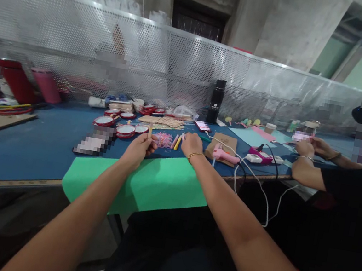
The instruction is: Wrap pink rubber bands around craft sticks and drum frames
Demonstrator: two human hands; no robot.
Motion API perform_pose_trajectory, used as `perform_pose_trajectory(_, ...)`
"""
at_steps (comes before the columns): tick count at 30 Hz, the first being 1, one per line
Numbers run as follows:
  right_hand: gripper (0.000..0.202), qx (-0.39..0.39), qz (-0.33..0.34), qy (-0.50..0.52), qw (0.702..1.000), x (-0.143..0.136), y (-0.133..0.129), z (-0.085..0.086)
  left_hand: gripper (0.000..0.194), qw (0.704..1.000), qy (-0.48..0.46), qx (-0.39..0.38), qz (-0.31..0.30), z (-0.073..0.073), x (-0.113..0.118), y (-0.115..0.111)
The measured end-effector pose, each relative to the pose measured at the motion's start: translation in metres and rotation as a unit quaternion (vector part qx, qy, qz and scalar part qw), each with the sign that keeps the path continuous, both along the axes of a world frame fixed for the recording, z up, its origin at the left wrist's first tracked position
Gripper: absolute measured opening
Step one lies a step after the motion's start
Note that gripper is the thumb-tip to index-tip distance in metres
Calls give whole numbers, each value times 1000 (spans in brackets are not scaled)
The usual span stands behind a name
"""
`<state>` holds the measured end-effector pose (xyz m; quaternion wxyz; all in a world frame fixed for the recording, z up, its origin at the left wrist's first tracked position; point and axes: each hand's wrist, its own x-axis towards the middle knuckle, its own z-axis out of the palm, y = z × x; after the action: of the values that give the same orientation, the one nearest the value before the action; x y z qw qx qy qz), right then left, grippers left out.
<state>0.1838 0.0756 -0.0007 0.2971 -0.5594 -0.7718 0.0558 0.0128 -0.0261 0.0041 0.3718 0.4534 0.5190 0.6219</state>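
Observation:
My left hand (139, 149) is closed on a flat wooden craft stick (150, 130), held upright above the green sheet's far edge. My right hand (192, 145) is at the table, fingers bent and drawn together beside a yellow stick-shaped piece (178, 143) and a pink one (175, 141). A pale tip shows at its fingers, but what they grip is mostly hidden. Between the hands lies a heap of small colourful rubber bands (163, 140). The green sheet (158, 187) lies under both forearms and hangs over the table's front edge.
Small red-rimmed drums (125, 131) and a pile of wooden sticks (162, 122) lie behind. A phone (94, 142) is at left. To the right are a pink glue gun (224, 155), white cables, and a co-worker's hands (308, 148). A black bottle (216, 102) stands farther back.

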Motion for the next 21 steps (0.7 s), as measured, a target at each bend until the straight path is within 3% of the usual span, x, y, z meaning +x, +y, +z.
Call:
perform_pose_trajectory(3, 31, -49, -4, -68, 996, -6, 3, 6, 11, 1000, 17, 0, -9, 1, 1, -2)
perform_pose_trajectory(7, 30, -66, -22, -69, 995, -9, 5, 12, 13, 999, 21, 14, -21, 2, -1, -3)
perform_pose_trajectory(11, 26, -11, -41, -9, 999, 5, -8, 14, 22, 999, -4, 14, -30, -1, -4, 0)
perform_pose_trajectory(14, 18, 42, 37, 115, 992, 15, -26, 9, 35, 999, -21, 21, -36, -3, -6, 1)
perform_pose_trajectory(18, 9, -7, 200, 215, 956, 16, -44, -5, 48, 998, -24, 46, -27, -4, -5, 2)
perform_pose_trajectory(21, 7, -33, 249, 231, 940, 13, -49, -12, 46, 998, -8, 43, -35, -3, -5, 0)
